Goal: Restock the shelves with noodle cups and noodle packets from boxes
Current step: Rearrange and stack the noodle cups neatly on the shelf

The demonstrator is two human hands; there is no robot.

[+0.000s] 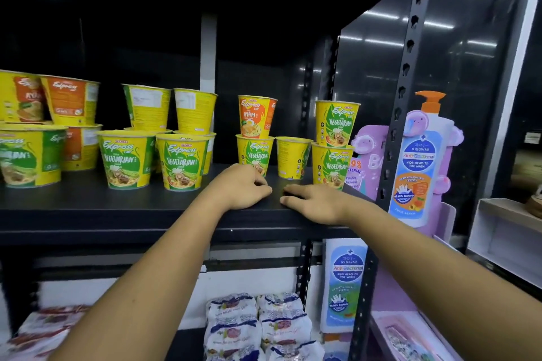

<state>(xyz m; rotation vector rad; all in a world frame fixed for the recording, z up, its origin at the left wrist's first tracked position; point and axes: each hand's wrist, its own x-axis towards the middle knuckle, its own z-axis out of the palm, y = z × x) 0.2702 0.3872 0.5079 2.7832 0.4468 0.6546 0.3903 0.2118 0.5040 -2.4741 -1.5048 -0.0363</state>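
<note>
Shelf (117, 205): cups (181, 161) stacked from 9 to 3 o'clock, gaps behind. Packets (258, 328) below at 6 o'clock. Left hand (245, 186) loosely curled, empty; right hand (312, 202) flat, empty. Boxes unseen; restocking probably partway.

The back of the black shelf (117, 202) is lost in darkness, so it cannot be told what stands behind the noodle cups (181, 161). The leftmost cups (17, 152) are cut by the picture's edge and their print is smeared. Two upper cups (170, 110) show only their backs, and the small text there is unreadable. The left hand (240, 187) hides the foot of one vegetarian cup (254, 155). Below, the noodle packets (258, 328) are blurred and cut by the bottom edge. The purple display card (368, 161) is partly hidden behind the upright post (396, 114).
</note>
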